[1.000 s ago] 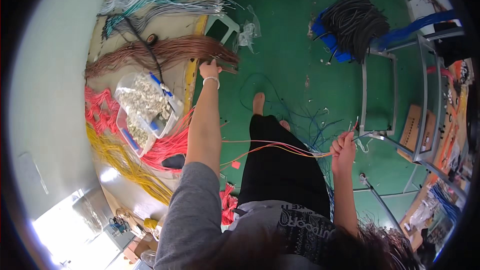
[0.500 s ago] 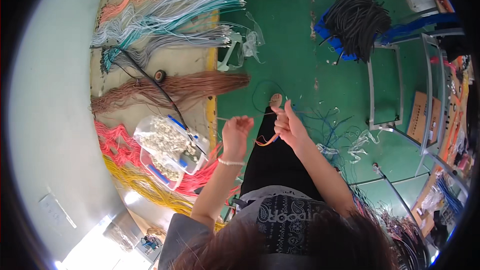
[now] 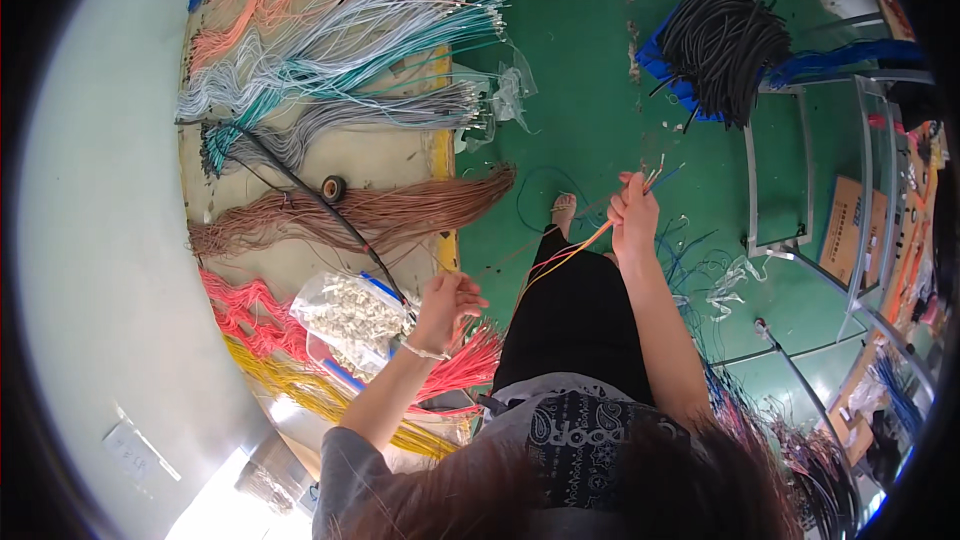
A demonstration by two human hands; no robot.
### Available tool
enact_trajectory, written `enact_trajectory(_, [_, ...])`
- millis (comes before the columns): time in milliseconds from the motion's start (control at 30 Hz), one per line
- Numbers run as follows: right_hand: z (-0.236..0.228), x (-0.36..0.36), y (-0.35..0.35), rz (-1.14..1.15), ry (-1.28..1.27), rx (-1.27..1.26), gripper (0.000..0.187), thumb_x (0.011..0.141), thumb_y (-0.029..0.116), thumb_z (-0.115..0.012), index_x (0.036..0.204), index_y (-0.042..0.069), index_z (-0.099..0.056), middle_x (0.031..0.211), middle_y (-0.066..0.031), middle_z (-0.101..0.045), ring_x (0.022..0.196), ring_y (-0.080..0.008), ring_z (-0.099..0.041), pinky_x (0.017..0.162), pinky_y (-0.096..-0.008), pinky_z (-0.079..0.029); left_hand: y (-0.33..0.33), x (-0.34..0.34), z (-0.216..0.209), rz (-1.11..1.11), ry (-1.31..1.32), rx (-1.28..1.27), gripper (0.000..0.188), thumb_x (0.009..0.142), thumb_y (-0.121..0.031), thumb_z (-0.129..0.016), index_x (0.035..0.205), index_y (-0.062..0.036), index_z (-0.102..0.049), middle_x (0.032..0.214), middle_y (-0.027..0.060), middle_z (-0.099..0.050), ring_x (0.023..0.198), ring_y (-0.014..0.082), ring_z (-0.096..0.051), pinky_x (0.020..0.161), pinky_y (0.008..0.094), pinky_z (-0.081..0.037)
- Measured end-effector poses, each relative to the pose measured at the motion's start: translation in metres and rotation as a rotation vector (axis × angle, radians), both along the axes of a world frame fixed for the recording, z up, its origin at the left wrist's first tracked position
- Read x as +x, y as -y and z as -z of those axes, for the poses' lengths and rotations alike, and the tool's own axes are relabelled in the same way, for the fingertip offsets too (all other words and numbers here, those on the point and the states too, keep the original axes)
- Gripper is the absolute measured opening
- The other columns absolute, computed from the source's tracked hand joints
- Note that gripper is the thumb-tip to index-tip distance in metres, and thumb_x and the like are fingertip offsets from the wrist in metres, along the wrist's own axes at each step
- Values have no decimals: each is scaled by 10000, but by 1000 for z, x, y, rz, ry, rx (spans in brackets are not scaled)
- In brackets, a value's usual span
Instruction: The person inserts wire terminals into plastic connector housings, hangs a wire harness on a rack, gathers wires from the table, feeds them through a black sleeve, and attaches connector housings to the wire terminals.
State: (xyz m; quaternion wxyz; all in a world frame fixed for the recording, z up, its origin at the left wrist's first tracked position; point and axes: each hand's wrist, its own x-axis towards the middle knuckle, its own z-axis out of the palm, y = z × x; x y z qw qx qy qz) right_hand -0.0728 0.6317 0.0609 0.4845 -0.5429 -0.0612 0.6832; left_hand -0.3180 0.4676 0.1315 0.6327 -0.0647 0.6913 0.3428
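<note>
My right hand (image 3: pixel 633 218) is closed around a small bunch of thin wires (image 3: pixel 585 244) in orange, yellow, red and brown. Their tips stick out above the fist, and their tails hang down to the left across my dark trousers. My left hand (image 3: pixel 448 308) hovers at the table's near edge, fingers loosely bent and apart, with nothing visible in it. Closest to it are the red wire bundle (image 3: pixel 468 365) and a clear bag of small white connectors (image 3: pixel 352 318) in a plastic box. The brown wire bundle (image 3: pixel 400 210) lies farther up the table.
Grey, white-teal, orange and yellow wire bundles (image 3: pixel 290 370) cover the table, with tape rolls (image 3: pixel 333 188) and a black cable (image 3: pixel 300 185) among them. Black tubing (image 3: pixel 725 40) fills a blue container at the far right. Metal frames (image 3: pixel 780 175) and loose wires occupy the right side.
My left hand has moved down and left toward the red wires, its fingers loosening. My right hand has risen to the right, drawing the wire bunch out longer. The whole view has shifted slightly.
</note>
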Motion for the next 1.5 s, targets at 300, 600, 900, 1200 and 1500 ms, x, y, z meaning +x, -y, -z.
enact_trajectory(300, [19,20,-22,126,-1,-12,284,992,300,-444,961,26,-510,568,67,-236,445,-39,-220,393,-213,-207,10,-37,-2,107,-91,-142,175,908,-144,-392,950,5,-473,767,116,-568,518,251,-627,380,272,-453])
enact_trajectory(600, [3,2,-18,-106,126,18,318,993,342,-433,823,77,-476,646,54,-338,516,-29,-270,443,-199,-229,-144,-60,30,1095,-1305,605,111,853,-145,-597,895,-43,-584,825,115,-591,724,326,-574,619,416,-462])
enact_trajectory(900, [-6,-7,-5,-299,77,-25,299,1005,323,-402,809,104,-457,698,36,-409,565,-36,-321,490,-183,-263,-192,-73,110,1019,-1534,874,131,770,-60,-643,867,-84,-558,851,82,-514,803,289,-530,652,390,-453])
enact_trajectory(1200, [-5,-46,1,-511,130,79,327,1003,360,-390,826,97,-470,654,47,-368,579,-40,-343,520,-201,-287,-191,-54,78,934,-1477,943,129,779,-33,-657,842,-57,-548,787,87,-546,710,272,-540,603,356,-450])
enact_trajectory(1500, [-26,-82,-6,-394,5,215,206,1002,243,-428,1057,57,-498,755,79,-390,652,-6,-354,557,-182,-302,-195,68,17,294,-431,595,112,801,-78,-687,836,0,-616,808,3,-576,661,79,-553,576,221,-438])
